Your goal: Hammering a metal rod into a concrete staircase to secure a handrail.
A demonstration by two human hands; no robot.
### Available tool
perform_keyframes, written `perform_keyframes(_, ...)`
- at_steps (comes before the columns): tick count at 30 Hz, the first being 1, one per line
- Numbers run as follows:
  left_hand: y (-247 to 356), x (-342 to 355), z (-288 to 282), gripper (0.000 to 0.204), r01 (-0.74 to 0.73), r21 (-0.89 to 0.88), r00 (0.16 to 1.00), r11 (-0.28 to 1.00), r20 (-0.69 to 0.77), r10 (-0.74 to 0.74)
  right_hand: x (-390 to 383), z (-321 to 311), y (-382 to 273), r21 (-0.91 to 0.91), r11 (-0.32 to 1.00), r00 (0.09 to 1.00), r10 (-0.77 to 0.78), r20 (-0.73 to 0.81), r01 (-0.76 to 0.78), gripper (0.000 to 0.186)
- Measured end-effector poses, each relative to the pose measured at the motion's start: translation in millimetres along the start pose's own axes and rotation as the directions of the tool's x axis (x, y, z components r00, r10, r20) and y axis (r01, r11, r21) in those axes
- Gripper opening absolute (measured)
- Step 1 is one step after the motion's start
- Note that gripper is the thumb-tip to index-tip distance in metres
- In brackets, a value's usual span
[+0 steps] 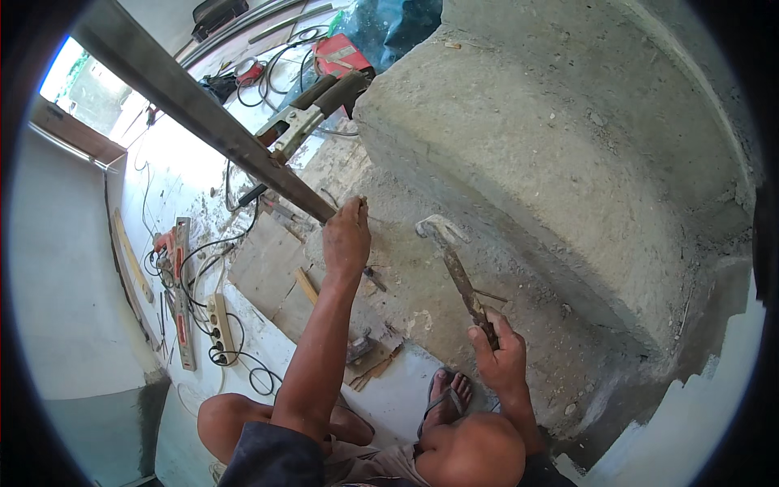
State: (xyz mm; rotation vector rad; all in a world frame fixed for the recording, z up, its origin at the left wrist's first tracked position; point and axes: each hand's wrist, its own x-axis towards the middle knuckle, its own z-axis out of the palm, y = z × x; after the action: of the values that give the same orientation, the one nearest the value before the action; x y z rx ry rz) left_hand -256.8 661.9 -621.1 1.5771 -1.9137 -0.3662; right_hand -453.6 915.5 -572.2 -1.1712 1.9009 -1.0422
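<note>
My left hand (pixel 346 239) grips the lower end of a long dark steel bar (pixel 195 105), which rises diagonally to the upper left. A black and silver metal tool (pixel 296 130), hard to make out, lies against the bar. My right hand (pixel 499 357) is closed round the handle of a claw hammer (pixel 446 252), whose head is low and to the right of my left hand, over the rough concrete floor (pixel 430 325). Small wood offcuts (pixel 304 284) lie under and beside my left arm.
A concrete step (pixel 519 138) fills the right. On the left are a spirit level (pixel 182 325), a power strip (pixel 221 333), tangled cables and a white wall (pixel 69 260). A red item (pixel 337 53) and blue plastic (pixel 393 32) lie behind. My sandaled foot (pixel 445 398) is below.
</note>
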Motion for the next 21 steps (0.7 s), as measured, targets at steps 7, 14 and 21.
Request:
perform_keyframes(7,-8,-3,0,0.022,0.004,0.007,1.0,1.0,-0.001,-0.004,14,6,-10,-0.001,0.979,0.979,-0.202,0.021,0.202,0.051)
perform_keyframes(14,-2,1,8,0.022,-0.011,0.024,1.0,1.0,-0.007,0.011,40,10,-35,-0.076,0.914,0.917,-0.4,-0.007,0.398,0.05)
perform_keyframes(21,-10,0,1,0.026,-0.021,0.053,0.999,0.998,0.031,0.02,59,3,-82,-0.081,0.832,0.832,-0.553,-0.036,0.549,0.057)
